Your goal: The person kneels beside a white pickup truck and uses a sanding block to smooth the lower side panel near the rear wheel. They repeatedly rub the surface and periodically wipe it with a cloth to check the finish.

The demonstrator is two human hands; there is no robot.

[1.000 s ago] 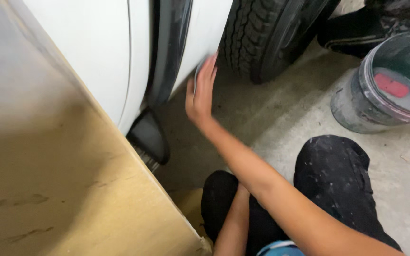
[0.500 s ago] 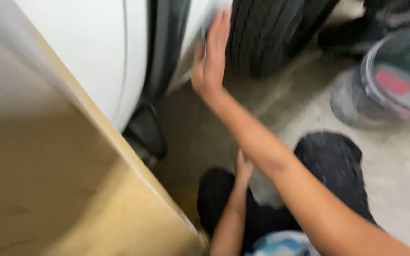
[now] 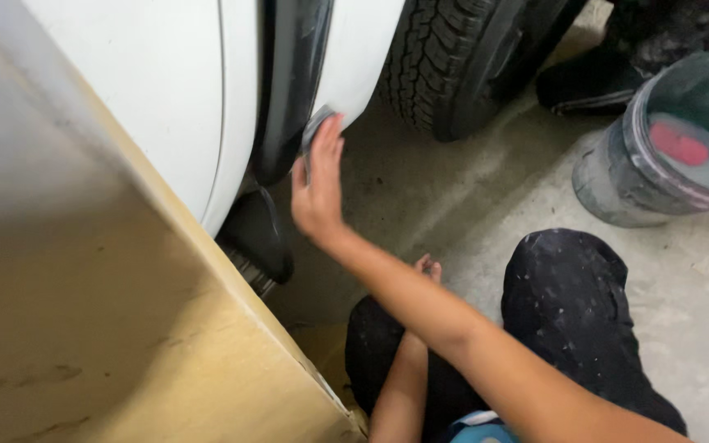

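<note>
Your right hand [image 3: 318, 190], fingers flat, presses a grey pad [image 3: 318, 125] against the white panel [image 3: 360, 57] at upper centre, left of the tyre [image 3: 453, 57]; your left hand [image 3: 428, 267] rests empty, lower down.

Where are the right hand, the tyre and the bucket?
right hand [image 3: 318, 190], head view, on the back of the hand.
tyre [image 3: 453, 61], head view, on the tread.
bucket [image 3: 613, 176], head view, on the outer wall.
</note>
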